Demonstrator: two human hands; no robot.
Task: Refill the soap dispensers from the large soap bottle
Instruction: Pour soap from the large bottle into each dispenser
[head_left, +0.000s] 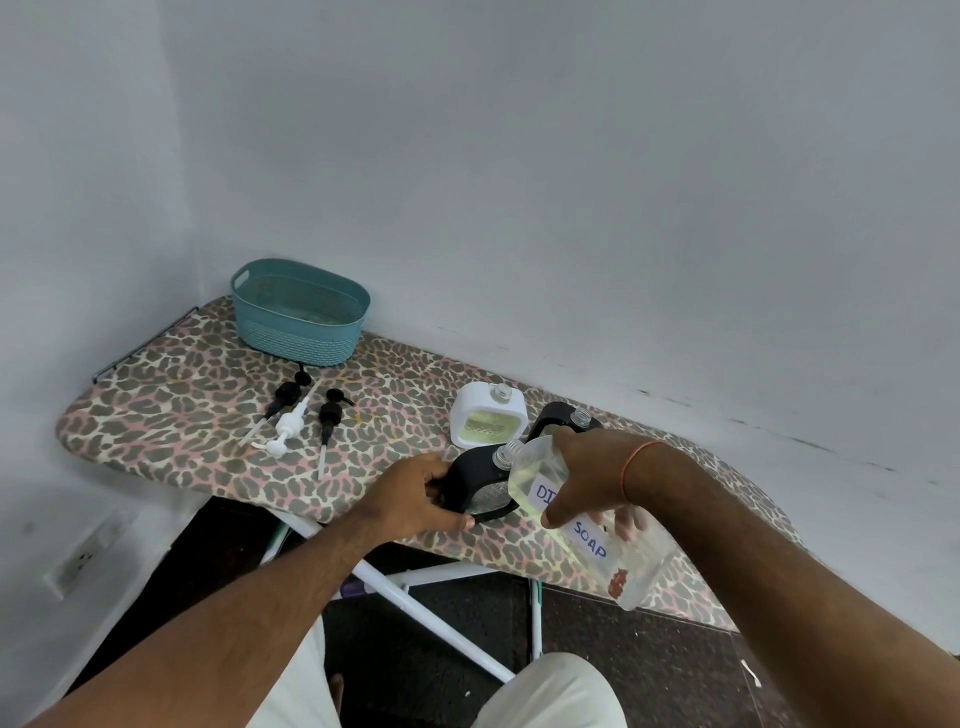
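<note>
From where the head camera looks down, the right hand (587, 478) is wrapped over the large soap bottle (582, 525), thumb on the near face and fingertips showing through the clear far side, so it is a full clasp round the upper body. The bottle hangs tilted above the near edge of the ironing board (171, 415), its long axis running from the heavy base, low and toward the person below the grip, up to the threaded mouth just beyond the knuckles, which points away and leftward at the open neck of the near black dispenser (480, 486). The left hand (421, 499) pinches that dispenser's side, thumb under the rim, to hold it. The two mouths look nearly touching, though I cannot tell if they meet. To pour well, I'd judge the base should rise slowly, mouth kept right over the small neck, left hand bracing against a tip. Further past the grip stand a white dispenser (488, 422) and another black dispenser (563, 420), both uncapped; three pumps (298, 415) lie well off to the left.
</note>
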